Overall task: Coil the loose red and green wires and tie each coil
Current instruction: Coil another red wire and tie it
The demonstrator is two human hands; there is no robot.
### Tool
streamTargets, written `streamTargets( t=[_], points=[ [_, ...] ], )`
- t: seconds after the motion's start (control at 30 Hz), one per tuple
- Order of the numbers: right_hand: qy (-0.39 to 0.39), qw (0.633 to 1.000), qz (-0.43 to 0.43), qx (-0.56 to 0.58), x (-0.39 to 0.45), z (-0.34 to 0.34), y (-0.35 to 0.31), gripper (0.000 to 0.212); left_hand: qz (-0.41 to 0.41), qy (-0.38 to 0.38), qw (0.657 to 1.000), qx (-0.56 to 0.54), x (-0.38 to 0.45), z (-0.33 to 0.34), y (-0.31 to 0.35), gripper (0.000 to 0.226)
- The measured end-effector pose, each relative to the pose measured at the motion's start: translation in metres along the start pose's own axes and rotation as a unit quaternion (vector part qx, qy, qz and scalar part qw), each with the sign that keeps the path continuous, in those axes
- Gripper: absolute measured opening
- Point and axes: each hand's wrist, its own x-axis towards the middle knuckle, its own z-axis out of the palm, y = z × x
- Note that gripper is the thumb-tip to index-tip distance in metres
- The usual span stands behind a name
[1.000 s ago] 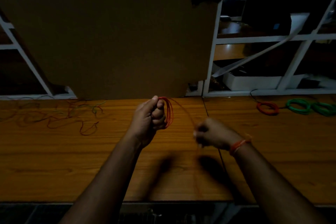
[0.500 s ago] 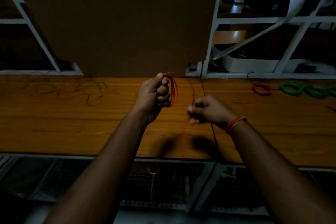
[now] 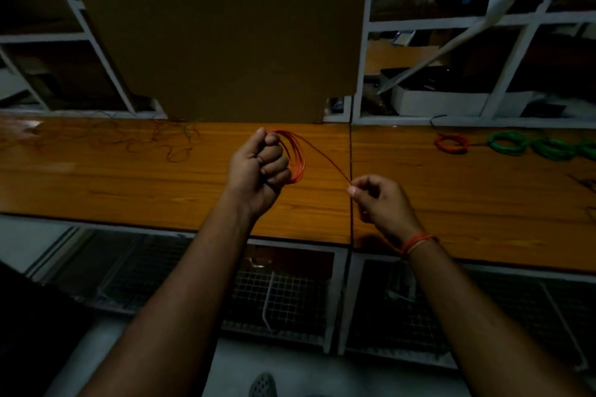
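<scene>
Over the glossy wooden workbench (image 3: 129, 177), we see the left hand (image 3: 258, 171) fisted tight round a thin red wire coil (image 3: 295, 158), loops bulging past the knuckles. The right hand (image 3: 380, 200) pinches the coil's free strand (image 3: 325, 159) between thumb and forefinger. Since half a second ago that hand has drawn rightward, pulling the strand straight. Far right lie a finished red coil (image 3: 451, 143) and green coils (image 3: 529, 145); loose wires (image 3: 154, 142) tangle at far left.
</scene>
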Motion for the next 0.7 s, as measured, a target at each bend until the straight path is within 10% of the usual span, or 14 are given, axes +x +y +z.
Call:
streamTargets(
  t=[0.2, 0.43, 0.7],
  points=[
    [0.114, 0.989, -0.078, -0.049, -0.009, -0.018, 0.002, 0.004, -0.04, 0.027, 0.991, 0.127, -0.004, 0.008, 0.001, 0.037],
    [-0.049, 0.921, -0.21, -0.323, -0.002, -0.014, -0.037, 0.013, -0.073, 0.055, 0.995, 0.039, 0.01, 0.006, -0.005, 0.041],
    [-0.113, 0.914, -0.266, -0.285, 0.004, 0.005, -0.07, 0.016, -0.025, 0.075, 0.993, 0.086, 0.037, -0.014, 0.009, 0.028]
  ],
)
